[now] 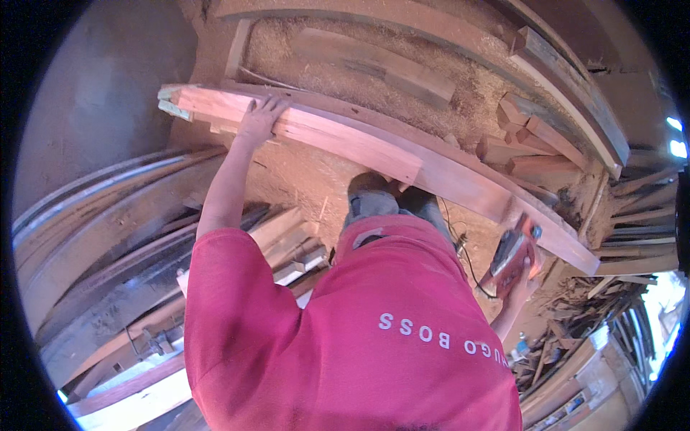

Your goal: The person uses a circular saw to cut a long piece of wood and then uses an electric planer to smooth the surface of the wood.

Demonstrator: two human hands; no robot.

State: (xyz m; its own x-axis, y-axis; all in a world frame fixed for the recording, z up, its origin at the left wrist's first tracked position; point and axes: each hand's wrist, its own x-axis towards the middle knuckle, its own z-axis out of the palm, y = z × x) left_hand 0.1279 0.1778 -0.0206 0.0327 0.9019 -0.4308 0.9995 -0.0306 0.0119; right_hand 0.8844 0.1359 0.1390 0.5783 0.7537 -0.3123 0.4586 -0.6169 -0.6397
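Observation:
A long wooden beam [352, 144] with pale pinkish faces runs across in front of me, from the upper left down to the right. On its upper side near the left end, my left hand [263, 119] rests with the fingers stretched out. My right hand [528, 276] is wrapped round the handle of a red and dark electric planer [509, 257]. The tool is tilted at the beam's near edge, close to the right end; whether its sole touches the wood I cannot tell. My right fingers are partly hidden by the tool.
A dark cord [468, 264] hangs by my legs. Beyond the beam, sawdust surrounds a loose plank [417, 85] and several wood blocks [546, 140]. Long boards [108, 266] are stacked at left. Offcuts [557, 345] are heaped at lower right.

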